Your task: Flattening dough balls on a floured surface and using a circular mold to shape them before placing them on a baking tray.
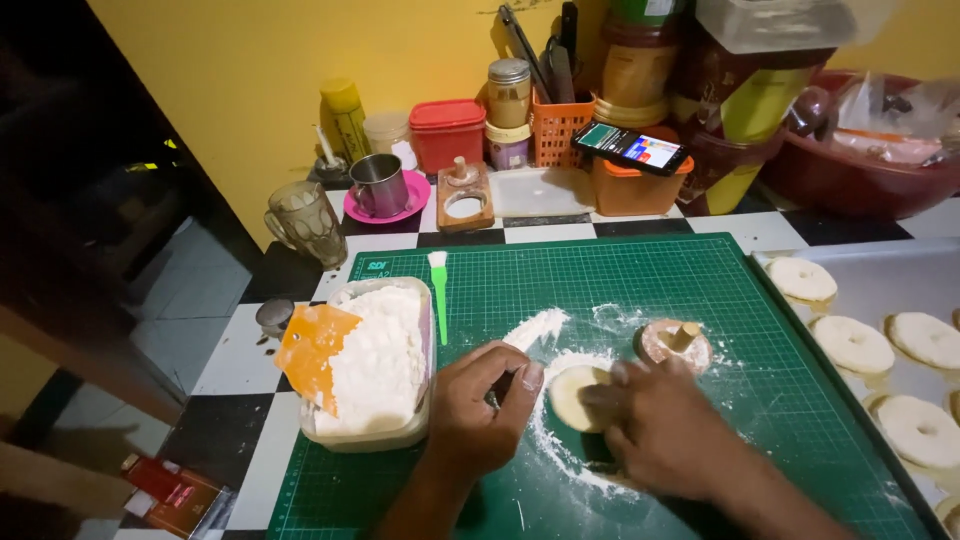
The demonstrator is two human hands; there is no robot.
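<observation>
Already, several pale dough rings (853,343) are laid on the grey metal tray (880,268); one more round dough piece (572,395) is pressed by the right hand (668,430), while the left hand (482,408) is curled loosely beside it, holding nothing that can be seen.

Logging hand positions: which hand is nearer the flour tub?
Left. The left hand sits just beside the flour tub; the right hand is farther off, over the dough round.

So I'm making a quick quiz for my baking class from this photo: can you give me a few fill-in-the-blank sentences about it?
1. Both hands work a round piece of dough on a cutting mat coloured ____.
2. The orange scraper lies on a tub filled with ____.
3. Shaped dough rings rest on a metal ____ at the right.
4. The brush beside the tub has a handle coloured ____.

Missing words: green; flour; tray; green
</observation>
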